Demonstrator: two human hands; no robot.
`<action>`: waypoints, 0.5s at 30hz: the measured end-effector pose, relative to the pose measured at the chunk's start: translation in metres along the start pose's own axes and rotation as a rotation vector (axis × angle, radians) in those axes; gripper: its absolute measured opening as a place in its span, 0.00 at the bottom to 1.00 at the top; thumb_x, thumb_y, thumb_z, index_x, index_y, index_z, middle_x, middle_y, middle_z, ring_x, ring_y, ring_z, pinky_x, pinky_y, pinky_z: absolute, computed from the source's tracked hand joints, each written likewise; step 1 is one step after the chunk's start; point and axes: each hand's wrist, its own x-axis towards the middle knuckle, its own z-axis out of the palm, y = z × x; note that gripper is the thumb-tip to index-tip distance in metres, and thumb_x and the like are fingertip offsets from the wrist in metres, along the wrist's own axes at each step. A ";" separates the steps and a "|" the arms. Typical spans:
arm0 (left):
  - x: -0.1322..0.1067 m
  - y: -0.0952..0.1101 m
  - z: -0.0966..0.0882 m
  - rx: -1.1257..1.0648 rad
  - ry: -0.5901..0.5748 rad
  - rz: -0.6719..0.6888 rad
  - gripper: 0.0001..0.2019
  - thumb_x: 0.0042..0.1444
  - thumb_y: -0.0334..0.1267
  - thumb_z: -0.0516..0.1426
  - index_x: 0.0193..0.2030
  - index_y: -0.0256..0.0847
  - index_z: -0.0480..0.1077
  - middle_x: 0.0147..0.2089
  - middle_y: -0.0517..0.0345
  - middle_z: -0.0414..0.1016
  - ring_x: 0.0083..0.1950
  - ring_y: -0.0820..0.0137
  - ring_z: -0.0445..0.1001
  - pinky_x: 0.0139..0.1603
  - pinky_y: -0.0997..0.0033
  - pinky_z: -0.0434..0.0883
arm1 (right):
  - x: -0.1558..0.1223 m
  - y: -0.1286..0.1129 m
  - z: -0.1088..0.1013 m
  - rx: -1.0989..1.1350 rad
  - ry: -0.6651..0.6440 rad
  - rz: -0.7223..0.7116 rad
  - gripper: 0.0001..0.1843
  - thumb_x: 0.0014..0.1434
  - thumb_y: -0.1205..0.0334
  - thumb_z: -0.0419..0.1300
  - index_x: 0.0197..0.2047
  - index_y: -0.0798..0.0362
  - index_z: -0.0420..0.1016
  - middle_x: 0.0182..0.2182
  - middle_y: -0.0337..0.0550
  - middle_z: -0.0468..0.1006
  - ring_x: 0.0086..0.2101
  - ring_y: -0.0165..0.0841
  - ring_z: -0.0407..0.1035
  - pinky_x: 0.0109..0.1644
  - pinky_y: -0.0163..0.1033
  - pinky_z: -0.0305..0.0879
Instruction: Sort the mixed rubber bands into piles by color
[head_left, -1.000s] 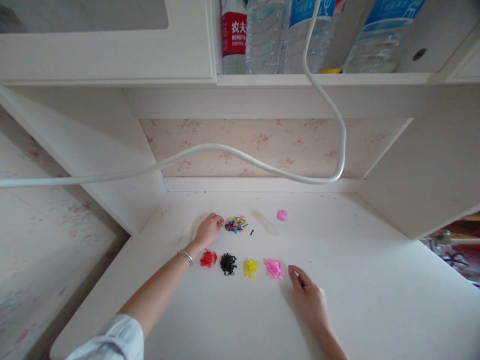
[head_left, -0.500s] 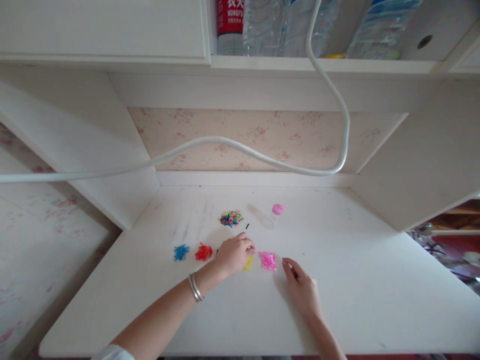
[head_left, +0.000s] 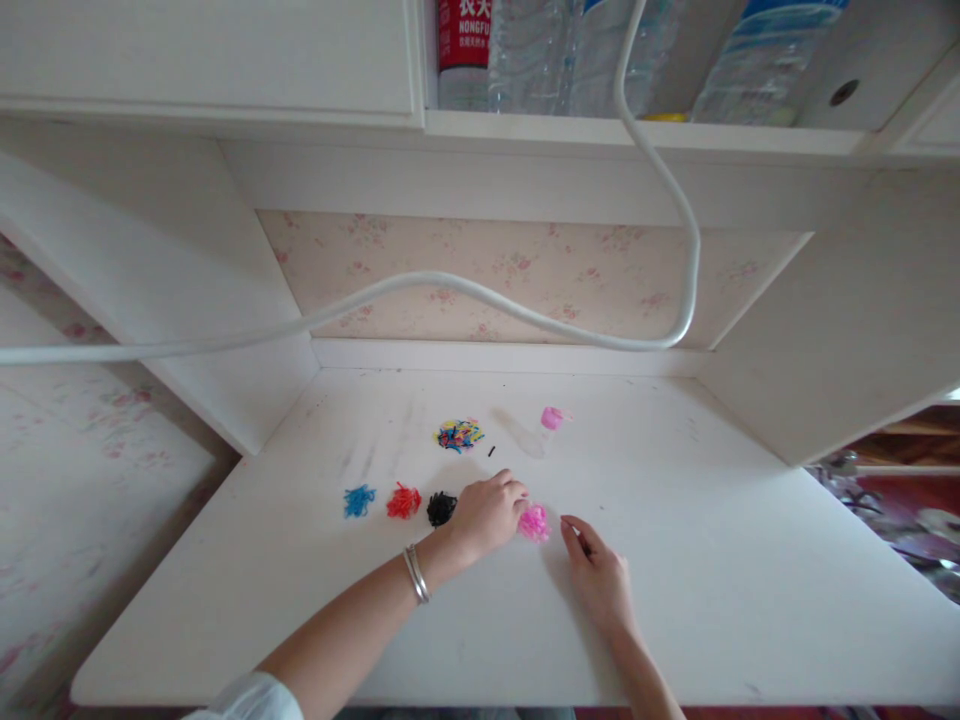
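Observation:
On the white desk [head_left: 697,560] lie small sorted heaps of tiny coloured bits: blue [head_left: 358,500], red [head_left: 403,501], black [head_left: 440,508] and pink [head_left: 535,523]. My left hand [head_left: 489,512] rests between the black and pink heaps with its fingers curled, covering the spot where the yellow heap lay; what it pinches is hidden. My right hand [head_left: 596,568] lies on the desk just right of the pink heap, fingers loosely stretched and holding nothing. A mixed multicoloured heap [head_left: 459,435] sits farther back, with one stray black bit [head_left: 491,451] beside it.
A small clear bottle with a pink cap [head_left: 541,428] lies on its side behind the heaps. A white cable [head_left: 525,318] sags across the view above the desk. Water bottles [head_left: 525,50] stand on the upper shelf. Cabinet walls close in on both sides.
My left hand went from the mixed heap at the back to the sorted row and now sits over the yellow heap's place. The blue heap has come into sight. My right hand barely moved.

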 end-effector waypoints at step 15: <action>-0.179 -0.091 -0.002 -0.296 0.487 -0.521 0.16 0.59 0.49 0.49 0.40 0.43 0.72 0.38 0.54 0.77 0.36 0.68 0.75 0.38 0.71 0.72 | 0.026 -0.028 -0.002 -0.057 -0.173 -0.099 0.27 0.57 0.43 0.48 0.42 0.52 0.78 0.21 0.37 0.73 0.22 0.29 0.64 0.25 0.31 0.57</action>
